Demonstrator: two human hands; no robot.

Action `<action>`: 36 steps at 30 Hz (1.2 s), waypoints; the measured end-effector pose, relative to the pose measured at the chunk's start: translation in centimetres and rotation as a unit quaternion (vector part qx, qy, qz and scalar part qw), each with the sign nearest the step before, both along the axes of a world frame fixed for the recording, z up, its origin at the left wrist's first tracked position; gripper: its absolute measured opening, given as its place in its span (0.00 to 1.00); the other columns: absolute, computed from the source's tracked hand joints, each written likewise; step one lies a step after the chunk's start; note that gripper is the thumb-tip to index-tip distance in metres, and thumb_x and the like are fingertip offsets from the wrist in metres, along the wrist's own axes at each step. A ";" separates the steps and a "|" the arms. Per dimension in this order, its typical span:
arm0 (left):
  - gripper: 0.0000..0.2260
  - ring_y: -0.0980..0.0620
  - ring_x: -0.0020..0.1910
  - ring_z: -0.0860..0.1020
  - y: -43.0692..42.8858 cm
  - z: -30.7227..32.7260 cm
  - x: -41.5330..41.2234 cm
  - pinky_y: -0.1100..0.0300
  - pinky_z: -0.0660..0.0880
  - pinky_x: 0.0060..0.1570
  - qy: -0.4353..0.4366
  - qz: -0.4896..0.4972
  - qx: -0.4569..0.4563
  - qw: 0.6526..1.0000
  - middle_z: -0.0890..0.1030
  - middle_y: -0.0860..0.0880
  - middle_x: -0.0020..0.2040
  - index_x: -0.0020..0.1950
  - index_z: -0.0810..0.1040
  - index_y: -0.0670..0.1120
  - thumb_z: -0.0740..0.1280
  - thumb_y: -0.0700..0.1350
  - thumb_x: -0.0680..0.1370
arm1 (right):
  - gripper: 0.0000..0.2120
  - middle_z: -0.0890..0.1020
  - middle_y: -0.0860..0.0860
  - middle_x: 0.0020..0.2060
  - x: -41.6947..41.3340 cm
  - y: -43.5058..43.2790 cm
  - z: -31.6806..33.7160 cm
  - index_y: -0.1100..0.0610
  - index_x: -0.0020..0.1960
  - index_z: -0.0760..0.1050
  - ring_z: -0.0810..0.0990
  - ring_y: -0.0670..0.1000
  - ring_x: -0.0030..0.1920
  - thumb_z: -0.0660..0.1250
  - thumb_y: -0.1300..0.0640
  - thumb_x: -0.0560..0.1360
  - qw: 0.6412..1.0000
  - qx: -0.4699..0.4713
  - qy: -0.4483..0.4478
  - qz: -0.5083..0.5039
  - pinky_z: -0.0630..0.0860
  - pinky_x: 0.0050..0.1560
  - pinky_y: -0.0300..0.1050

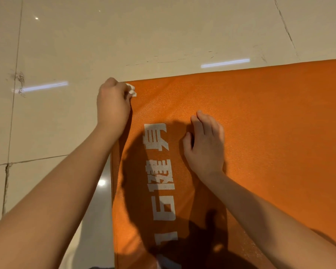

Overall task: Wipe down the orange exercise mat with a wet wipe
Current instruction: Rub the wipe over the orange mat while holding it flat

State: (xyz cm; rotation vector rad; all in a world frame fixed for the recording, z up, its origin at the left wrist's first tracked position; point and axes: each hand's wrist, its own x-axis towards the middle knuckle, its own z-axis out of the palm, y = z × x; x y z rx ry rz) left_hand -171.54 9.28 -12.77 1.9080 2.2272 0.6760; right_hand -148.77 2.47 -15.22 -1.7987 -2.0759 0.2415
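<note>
At upper-left frame corner of orange mat (250,133) on floor (124,35), left hand (113,107) clutches bunched wet wipe (131,90), right hand (206,144) presses mat with loosely curled fingers; wipe looks limp, best kept wadded.

**Counts.** Two bare hands: one left hand (113,107) and one right hand (206,144). One wet wipe (132,90), white and crumpled, protrudes from the curled fingers of the left hand. One orange exercise mat (270,133) lies under the right fingertips, its corner at the left fingers. Four white printed characters (156,136) form one row on the mat; the first is just beside the right thumb and the last is partly in shadow. One tiled floor (124,35) lies beyond the fingertips, bearing two bar-shaped light reflections (225,63).
</note>
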 end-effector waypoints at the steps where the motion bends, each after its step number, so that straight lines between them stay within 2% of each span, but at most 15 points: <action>1: 0.07 0.39 0.46 0.76 -0.6 0.1 -0.1 0.58 0.64 0.42 0.007 -0.044 0.001 0.999 0.77 0.37 0.46 0.51 0.83 0.37 0.68 0.38 0.77 | 0.20 0.73 0.57 0.66 0.0 0.0 0.0 0.61 0.64 0.73 0.66 0.56 0.68 0.56 0.52 0.78 1.000 0.002 0.001 0.001 0.58 0.71 0.56; 3: 0.07 0.37 0.45 0.76 -0.7 0.1 -1.0 0.54 0.66 0.40 0.037 -0.086 -0.006 0.996 0.76 0.36 0.44 0.50 0.83 0.35 0.68 0.38 0.78 | 0.20 0.73 0.57 0.66 0.1 0.0 0.1 0.61 0.64 0.72 0.67 0.56 0.68 0.55 0.52 0.78 1.000 0.001 0.002 0.001 0.59 0.71 0.57; 5: 0.08 0.36 0.46 0.76 0.0 0.0 -1.5 0.54 0.66 0.41 0.044 -0.044 -0.007 0.998 0.76 0.36 0.45 0.52 0.82 0.35 0.66 0.38 0.78 | 0.20 0.73 0.57 0.66 -0.1 0.1 0.2 0.61 0.64 0.72 0.67 0.56 0.68 0.55 0.52 0.78 1.000 -0.004 0.005 0.002 0.60 0.71 0.57; 8: 0.08 0.39 0.48 0.75 -1.0 0.2 1.1 0.57 0.63 0.43 -0.008 0.017 -0.006 1.000 0.77 0.37 0.47 0.52 0.82 0.36 0.66 0.38 0.79 | 0.20 0.73 0.57 0.66 0.1 0.0 0.3 0.61 0.64 0.72 0.67 0.56 0.68 0.56 0.52 0.77 1.000 -0.004 0.006 0.000 0.60 0.71 0.57; 11: 0.08 0.46 0.46 0.71 -4.3 0.2 2.5 0.56 0.63 0.43 0.007 -0.110 -0.028 0.994 0.76 0.40 0.46 0.51 0.81 0.38 0.66 0.41 0.79 | 0.20 0.74 0.57 0.66 0.2 -0.1 0.3 0.61 0.64 0.73 0.68 0.57 0.67 0.57 0.53 0.77 1.000 0.003 0.006 -0.001 0.60 0.71 0.56; 13: 0.08 0.43 0.44 0.73 -5.0 0.2 1.3 0.55 0.65 0.41 0.046 -0.160 -0.026 0.986 0.76 0.40 0.45 0.49 0.81 0.37 0.66 0.41 0.79 | 0.19 0.74 0.57 0.65 0.1 -0.1 0.3 0.61 0.64 0.73 0.69 0.57 0.66 0.58 0.53 0.77 1.000 0.008 0.007 -0.003 0.61 0.70 0.55; 18: 0.07 0.41 0.48 0.73 -5.5 0.4 2.4 0.57 0.64 0.44 0.015 -0.018 -0.029 0.999 0.76 0.39 0.47 0.51 0.81 0.36 0.66 0.39 0.79 | 0.20 0.75 0.56 0.65 -0.1 -0.1 0.3 0.61 0.65 0.73 0.69 0.56 0.66 0.58 0.54 0.76 1.000 0.010 0.005 -0.008 0.62 0.70 0.55; 22: 0.02 0.43 0.44 0.74 -9.6 0.4 3.7 0.50 0.74 0.38 0.035 -0.149 -0.044 0.987 0.76 0.42 0.43 0.45 0.80 0.37 0.68 0.36 0.77 | 0.20 0.75 0.57 0.64 0.0 -0.1 0.1 0.62 0.64 0.74 0.70 0.57 0.65 0.59 0.55 0.75 1.000 0.026 0.008 -0.009 0.63 0.69 0.56; 24: 0.04 0.43 0.46 0.75 -9.8 0.3 2.5 0.53 0.73 0.40 0.035 -0.135 -0.041 0.989 0.77 0.42 0.45 0.49 0.81 0.38 0.68 0.38 0.78 | 0.20 0.76 0.57 0.64 0.1 -0.1 0.1 0.62 0.64 0.74 0.71 0.57 0.65 0.59 0.55 0.75 0.999 0.037 0.008 -0.006 0.63 0.69 0.56; 27: 0.09 0.44 0.50 0.74 -10.4 0.6 3.2 0.57 0.69 0.46 -0.013 -0.009 -0.043 0.999 0.78 0.42 0.49 0.56 0.81 0.38 0.66 0.40 0.80 | 0.20 0.76 0.58 0.63 0.1 -0.2 -0.2 0.63 0.64 0.74 0.71 0.58 0.65 0.59 0.55 0.75 0.999 0.051 0.004 -0.004 0.64 0.68 0.56; 29: 0.06 0.46 0.48 0.74 -12.2 0.4 5.0 0.55 0.71 0.44 -0.012 -0.028 -0.056 0.998 0.77 0.42 0.47 0.53 0.81 0.38 0.66 0.38 0.79 | 0.20 0.76 0.58 0.63 0.2 -0.2 -0.4 0.63 0.64 0.74 0.71 0.58 0.64 0.59 0.55 0.75 0.998 0.061 0.002 -0.005 0.64 0.68 0.56; 32: 0.10 0.59 0.47 0.67 -14.6 0.0 4.9 0.68 0.66 0.45 -0.023 -0.081 -0.077 0.993 0.75 0.50 0.47 0.52 0.80 0.42 0.60 0.45 0.81 | 0.20 0.76 0.59 0.63 0.2 -0.2 -0.6 0.64 0.63 0.75 0.72 0.58 0.63 0.59 0.56 0.75 0.997 0.071 0.009 -0.009 0.65 0.67 0.56; 33: 0.11 0.57 0.46 0.69 -14.6 0.0 4.2 0.66 0.68 0.45 -0.012 -0.090 -0.072 0.993 0.75 0.49 0.46 0.52 0.81 0.42 0.60 0.45 0.81 | 0.20 0.77 0.59 0.62 0.2 -0.1 -0.6 0.64 0.62 0.75 0.72 0.58 0.63 0.59 0.57 0.74 0.997 0.075 0.012 -0.011 0.65 0.66 0.55; 35: 0.11 0.47 0.45 0.74 -14.1 0.1 3.6 0.56 0.72 0.41 0.010 -0.077 -0.047 0.996 0.78 0.44 0.45 0.51 0.82 0.39 0.63 0.44 0.79 | 0.19 0.77 0.58 0.62 0.1 -0.1 -0.6 0.64 0.62 0.75 0.72 0.57 0.63 0.60 0.58 0.74 0.997 0.078 0.021 -0.016 0.65 0.67 0.54; 36: 0.11 0.44 0.45 0.75 -14.1 0.3 3.9 0.56 0.71 0.41 0.010 -0.050 -0.041 0.998 0.78 0.43 0.45 0.51 0.82 0.38 0.64 0.43 0.79 | 0.19 0.77 0.58 0.62 0.1 -0.1 -0.6 0.63 0.62 0.75 0.72 0.57 0.64 0.60 0.58 0.74 0.997 0.075 0.024 -0.018 0.64 0.67 0.54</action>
